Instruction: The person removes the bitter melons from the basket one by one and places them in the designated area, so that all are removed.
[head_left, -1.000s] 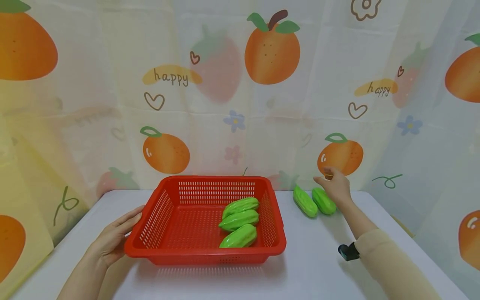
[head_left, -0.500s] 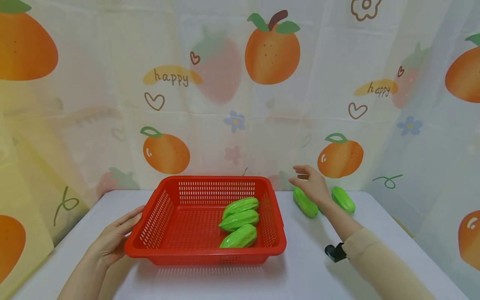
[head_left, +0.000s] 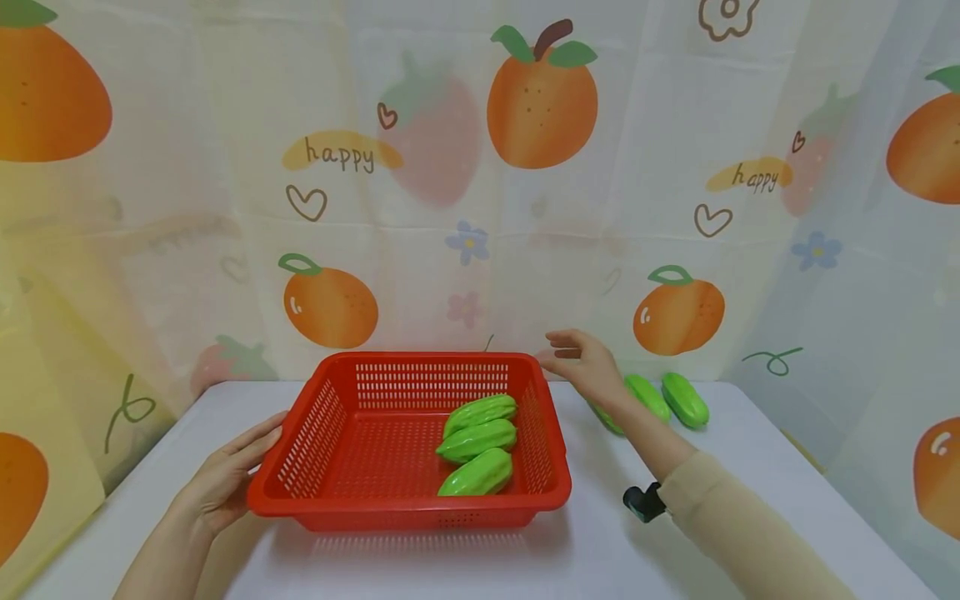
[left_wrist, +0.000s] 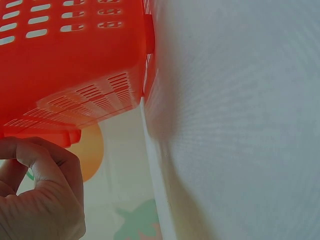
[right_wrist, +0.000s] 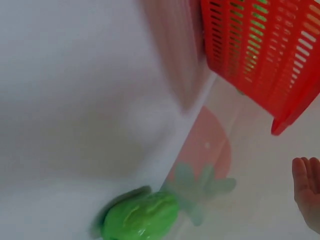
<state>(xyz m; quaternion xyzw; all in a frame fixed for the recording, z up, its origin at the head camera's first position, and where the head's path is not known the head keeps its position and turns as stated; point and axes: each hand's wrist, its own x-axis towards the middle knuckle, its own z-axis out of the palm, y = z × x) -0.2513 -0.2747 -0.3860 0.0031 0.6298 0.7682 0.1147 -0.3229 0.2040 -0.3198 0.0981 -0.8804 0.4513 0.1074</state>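
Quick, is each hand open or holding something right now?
Left hand: holding the red basket at its rim.
Right hand: open, fingers relaxed, holding nothing.

We see three ridged, oblong green fruits [head_left: 477, 440] lying in the right half of a red perforated plastic basket [head_left: 408, 503] on a white table [head_left: 592, 558], one behind another, with a bare left hand [head_left: 228, 475] at the basket's left edge. To the right of it we find three more oblong green fruits [head_left: 648, 395] side by side on the table, the leftmost partly behind the forearm [head_left: 654, 429] of a bare right hand [head_left: 588, 364] near the basket's far right corner. Behind everything we have a pale fruit-printed curtain [head_left: 540, 275].
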